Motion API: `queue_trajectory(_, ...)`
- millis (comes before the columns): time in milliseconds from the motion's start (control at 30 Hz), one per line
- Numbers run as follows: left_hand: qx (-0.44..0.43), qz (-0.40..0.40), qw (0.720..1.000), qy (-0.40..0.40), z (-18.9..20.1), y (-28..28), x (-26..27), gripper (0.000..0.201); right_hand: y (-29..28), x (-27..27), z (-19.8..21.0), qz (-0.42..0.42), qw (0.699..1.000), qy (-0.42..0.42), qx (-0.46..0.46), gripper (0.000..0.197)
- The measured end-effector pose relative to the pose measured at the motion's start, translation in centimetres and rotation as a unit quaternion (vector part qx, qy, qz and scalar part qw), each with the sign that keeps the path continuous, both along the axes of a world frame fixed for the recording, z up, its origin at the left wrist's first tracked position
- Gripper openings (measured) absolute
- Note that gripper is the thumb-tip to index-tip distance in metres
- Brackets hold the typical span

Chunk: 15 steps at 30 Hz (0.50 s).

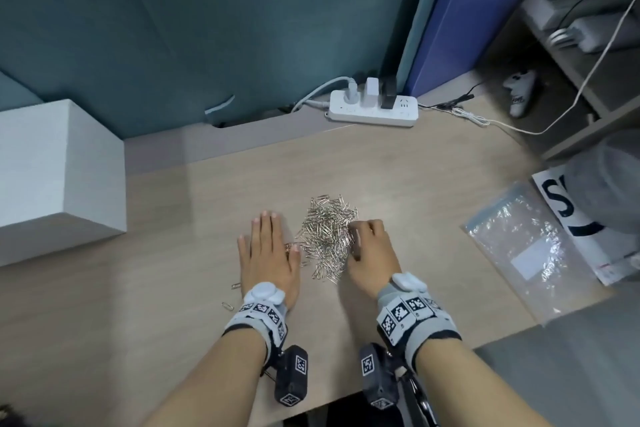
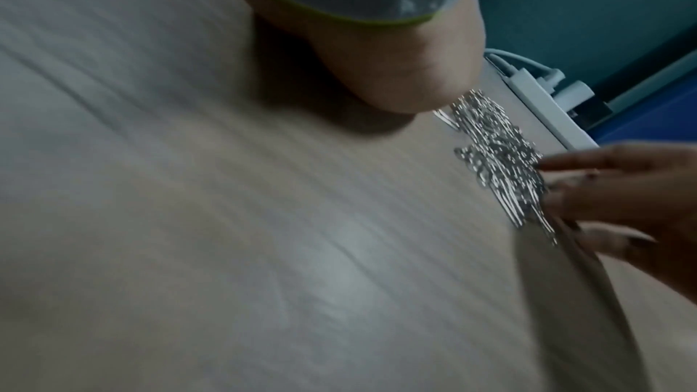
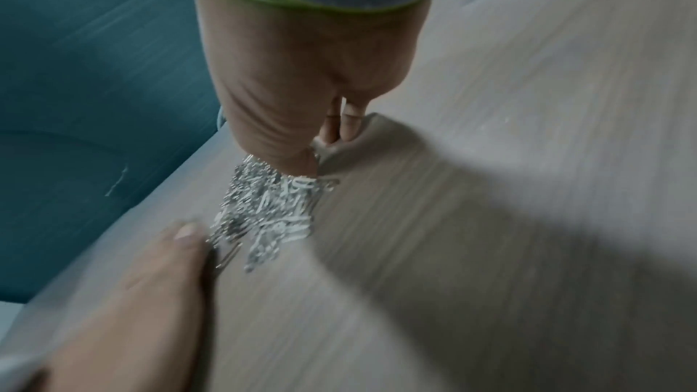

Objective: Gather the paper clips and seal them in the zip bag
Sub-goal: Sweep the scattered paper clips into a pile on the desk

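A heap of silver paper clips (image 1: 327,236) (image 2: 498,160) (image 3: 271,210) lies mid-table. My left hand (image 1: 268,253) (image 2: 396,70) (image 3: 150,294) lies flat on the wood just left of the heap, fingers straight, thumb at its edge. A few clips peek out beside that thumb. My right hand (image 1: 370,250) (image 2: 622,195) (image 3: 301,85) stands on the heap's right edge, its bent fingers and thumb pressed against the clips. The clear zip bag (image 1: 526,253) lies flat far to the right, untouched. Both wrist views are blurred.
Two stray clips (image 1: 236,285) (image 1: 227,305) lie left of my left wrist. A white box (image 1: 59,177) stands at the left, a white power strip (image 1: 372,107) with cables at the back. A printed white sheet (image 1: 568,218) lies beyond the bag, at the table's right edge.
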<state>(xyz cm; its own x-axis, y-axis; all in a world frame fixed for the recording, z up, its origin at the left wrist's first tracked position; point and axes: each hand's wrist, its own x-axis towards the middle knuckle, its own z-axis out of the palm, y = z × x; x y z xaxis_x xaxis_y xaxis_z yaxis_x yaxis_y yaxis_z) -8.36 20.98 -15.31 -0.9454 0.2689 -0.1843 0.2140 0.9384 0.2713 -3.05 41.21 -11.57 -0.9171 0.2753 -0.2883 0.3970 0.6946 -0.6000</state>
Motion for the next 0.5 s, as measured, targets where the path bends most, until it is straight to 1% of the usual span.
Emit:
queue_trajectory(133,0.033,-0.019,0.999,0.024,-0.2,3.1,-1.1,0.068,-2.7,-0.4,-0.7,-0.018,0.997,0.021,-0.078,0.067)
queue_trajectory(200,0.067,-0.040,0.997,0.020,-0.3,3.5,-1.5,0.067,-3.1,-0.3,-1.1,-0.027,0.995,0.029,-0.096,0.065)
queue_trajectory(267,0.064,-0.062,0.996,0.029,0.1,2.8,-1.5,0.065,-2.3,-0.4,-1.1,-0.034,0.996,0.061,-0.060,0.056)
queue_trajectory(333,0.020,-0.046,0.998,0.050,0.8,0.8,-1.2,0.063,-1.1,-0.8,-0.7,-0.040,0.997,0.062,0.023,0.053)
queue_trajectory(400,-0.018,0.009,0.999,0.046,0.8,-1.6,-0.1,0.064,0.1,-1.0,-0.2,-0.052,0.996,0.011,0.076,0.061)
queue_trajectory(467,-0.037,0.071,0.996,0.027,0.4,-4.4,1.6,0.066,0.2,-1.0,0.5,-0.042,0.995,-0.027,0.087,0.065)
queue_trajectory(500,-0.040,0.091,0.995,0.015,0.0,-5.2,2.3,0.067,0.0,-1.1,0.5,-0.034,0.995,-0.031,0.087,0.065)
